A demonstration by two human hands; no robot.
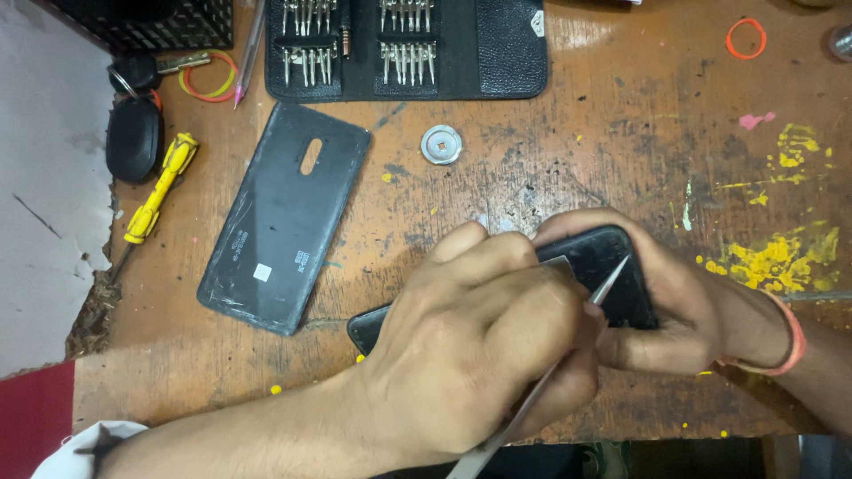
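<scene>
A black phone [612, 266] lies on the worn wooden table [550, 151], mostly hidden under my hands; its left corner [366, 326] sticks out. My left hand [479, 346] is shut on thin metal tweezers [608, 286], whose tip rests on the phone's upper right part. My right hand [692, 310], with an orange band at the wrist, grips the phone's right end. The phone's detached black back cover [284, 217] lies to the left, apart from both hands.
An open black case of screwdriver bits [404, 44] lies at the top. A round metal ring [441, 145] sits below it. At left are a yellow screwdriver [160, 191], a black key fob [133, 133], rubber bands [209, 80] and a mesh holder [151, 22]. The table's left edge is chipped.
</scene>
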